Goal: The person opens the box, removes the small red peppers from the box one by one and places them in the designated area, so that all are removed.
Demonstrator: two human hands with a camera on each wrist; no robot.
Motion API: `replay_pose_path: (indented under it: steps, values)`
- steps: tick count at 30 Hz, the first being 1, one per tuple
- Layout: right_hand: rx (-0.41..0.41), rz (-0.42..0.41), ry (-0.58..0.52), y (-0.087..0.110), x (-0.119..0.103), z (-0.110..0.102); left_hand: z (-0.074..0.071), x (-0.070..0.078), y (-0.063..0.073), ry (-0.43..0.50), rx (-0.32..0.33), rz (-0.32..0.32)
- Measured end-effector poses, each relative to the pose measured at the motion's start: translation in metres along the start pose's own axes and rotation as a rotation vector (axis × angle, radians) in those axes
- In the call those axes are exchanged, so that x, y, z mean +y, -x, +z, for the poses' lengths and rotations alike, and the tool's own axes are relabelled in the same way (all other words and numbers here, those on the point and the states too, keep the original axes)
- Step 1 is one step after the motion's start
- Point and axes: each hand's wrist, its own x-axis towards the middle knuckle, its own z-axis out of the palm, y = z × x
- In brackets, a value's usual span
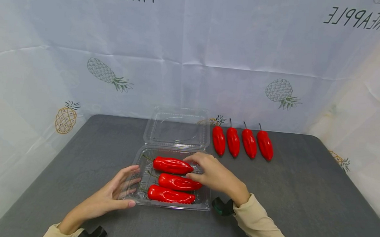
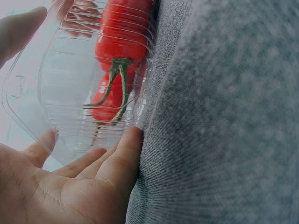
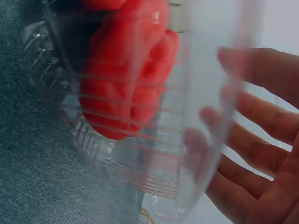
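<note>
A clear plastic clamshell box (image 1: 136, 198) stands on the table with its lid raised at the back. Three red peppers (image 1: 173, 182) with green stems lie crosswise in it, roughly parallel. At the box's left wall my left hand (image 1: 110, 191) spreads its fingers along the side, thumb apart near the front corner. My right hand (image 1: 215, 172) reaches over the right wall, thumb and forefinger apart near the tip of the back pepper (image 1: 172, 165). In the right wrist view, the fingers (image 3: 266, 107) of that hand show spread beside the clear wall, with no pepper between them.
Several more red peppers (image 1: 233, 142) lie in a row on the dark grey table (image 1: 302, 189), right of the raised lid (image 1: 176, 130). A white cloth with pineapple prints (image 1: 278, 90) hangs behind the table and along its sides.
</note>
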Motion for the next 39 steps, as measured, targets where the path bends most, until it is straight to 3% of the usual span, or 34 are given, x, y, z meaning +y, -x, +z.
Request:
replay_pose_path:
  steps: [20,30,39]
  values:
    - [-0.104,-0.018,0.060,-0.007,0.000,0.029,0.000,0.000,0.001,-0.014,0.004,-0.026]
    - [-0.103,-0.006,0.175,-0.008,-0.002,0.039,0.000,0.000,0.001,-0.020,0.009,-0.023]
    - [-0.084,-0.025,0.209,-0.009,-0.001,0.044,0.000,0.001,0.001,-0.012,-0.001,-0.006]
